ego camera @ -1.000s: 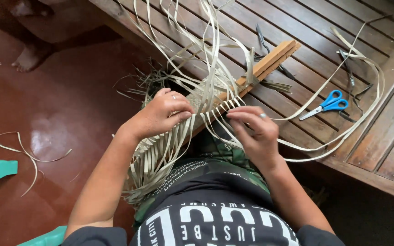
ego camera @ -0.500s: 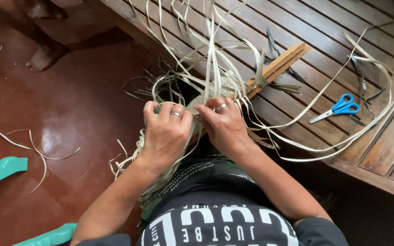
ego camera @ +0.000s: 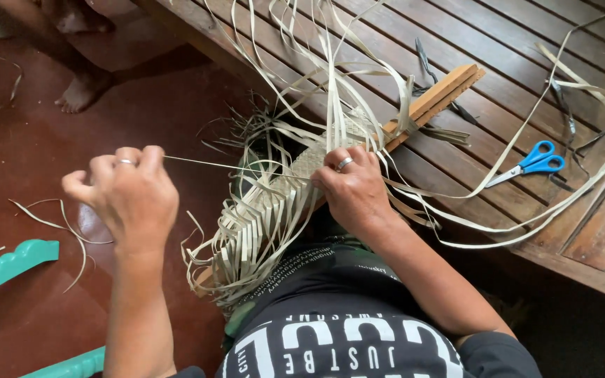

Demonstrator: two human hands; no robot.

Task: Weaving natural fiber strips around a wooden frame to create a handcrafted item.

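A half-woven mat of pale flat strips lies across my lap, clamped along a wooden slat that rests on the slatted wooden bench. My left hand is out to the left over the red floor, fingers closed on one thin strip pulled taut from the weave. My right hand, a ring on one finger, presses down on the woven part beside the slat. Long loose strip ends fan up and over the bench.
Blue-handled scissors lie on the bench at right, with dark metal tools behind the slat. Cut strip scraps litter the red floor. A teal plastic piece is at lower left. Another person's bare foot stands at upper left.
My left hand has moved away from the weave to the left, drawing a single strip out tight. My right hand stays on the woven part.
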